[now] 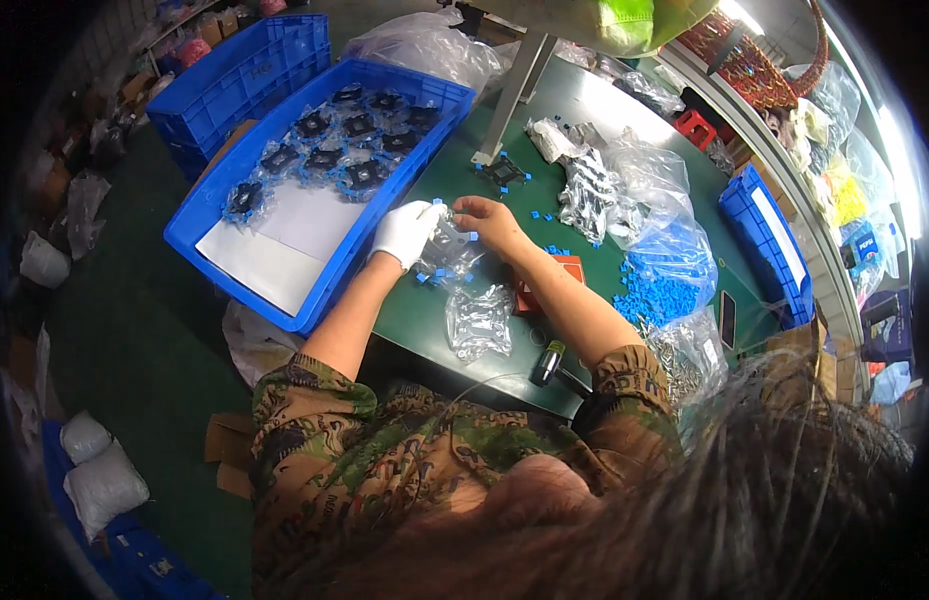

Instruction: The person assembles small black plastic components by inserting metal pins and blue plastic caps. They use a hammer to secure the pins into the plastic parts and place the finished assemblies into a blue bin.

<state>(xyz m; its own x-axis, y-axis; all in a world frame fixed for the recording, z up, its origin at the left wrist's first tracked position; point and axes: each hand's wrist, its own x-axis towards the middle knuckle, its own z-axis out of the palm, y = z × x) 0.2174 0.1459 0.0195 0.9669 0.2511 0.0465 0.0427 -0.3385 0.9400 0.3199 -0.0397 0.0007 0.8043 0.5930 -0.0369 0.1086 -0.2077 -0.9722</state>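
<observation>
My left hand (404, 236), in a white glove, is closed at the upper left corner of a silvery, see-through frame-like part (446, 250) on the green table. Blue caps (439, 275) show at the part's corners. My bare right hand (492, 226) is at its upper right side, thumb and fingers curled together; whatever they pinch is too small to make out. Nearer me lies a clear plastic-wrapped part (479, 322). A red box (556, 280) sits partly under my right forearm. Beyond my hands is a black bracket (503, 173) with blue corners.
A blue crate (314, 310) at left holds several wrapped black brackets (359, 125) and white sheets. To the right lie a heap of blue caps (659, 290), bagged silvery parts (589, 195) and a phone (727, 320). A black-and-green mallet (550, 362) rests near the table's front edge.
</observation>
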